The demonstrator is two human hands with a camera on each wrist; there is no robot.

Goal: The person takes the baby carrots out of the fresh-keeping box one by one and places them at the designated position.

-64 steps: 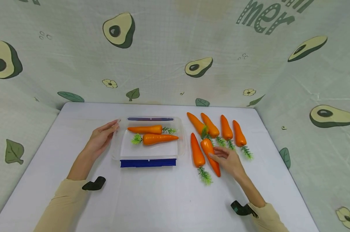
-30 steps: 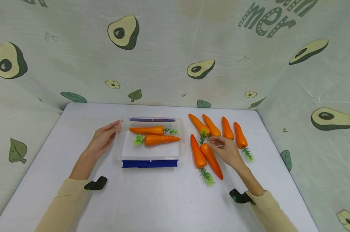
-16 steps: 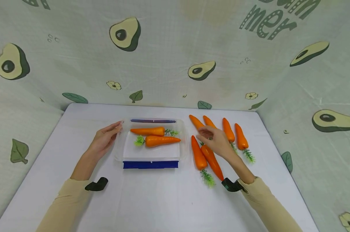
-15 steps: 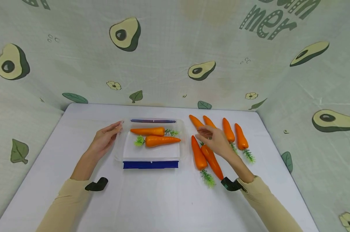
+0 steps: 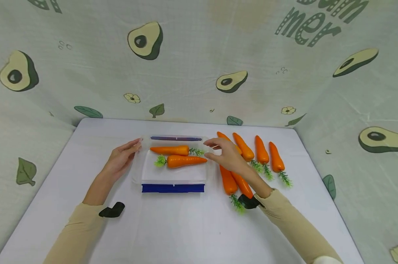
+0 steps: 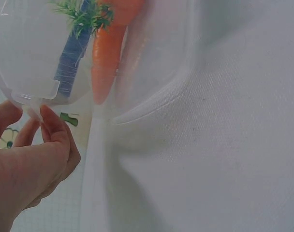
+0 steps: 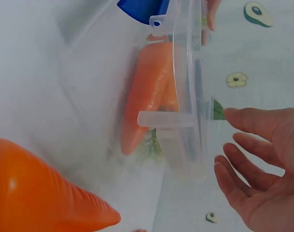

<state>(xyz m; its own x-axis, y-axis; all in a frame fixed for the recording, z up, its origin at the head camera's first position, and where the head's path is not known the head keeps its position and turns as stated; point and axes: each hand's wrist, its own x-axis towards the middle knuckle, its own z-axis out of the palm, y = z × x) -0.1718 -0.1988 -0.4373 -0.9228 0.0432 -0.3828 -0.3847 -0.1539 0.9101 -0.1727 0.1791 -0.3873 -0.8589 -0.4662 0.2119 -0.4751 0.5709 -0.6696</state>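
A clear plastic food container [image 5: 174, 176] with blue clips lies on the white table, holding two toy carrots, one upper [image 5: 170, 150] and one lower [image 5: 185, 161], with their green tops at opposite ends. At its left side my left hand [image 5: 120, 159] pinches a clear tab on the edge, seen close in the left wrist view. My right hand [image 5: 227, 154] reaches over the loose carrots to the container's right side. In the right wrist view its fingers [image 7: 253, 121] are spread and hold nothing, just short of the container's clear right-side flap [image 7: 166, 119].
Several loose toy carrots lie right of the container; two nearer ones, a left one [image 5: 229, 185] and a right one [image 5: 243, 185], are partly under my right forearm. Behind the white table [image 5: 172, 227] hangs a cloth [image 5: 185, 55] printed with avocados.
My right hand has let go of the near carrot beside the container and moved left to the container's right edge. My left hand stays at the left edge. The view has shifted slightly.
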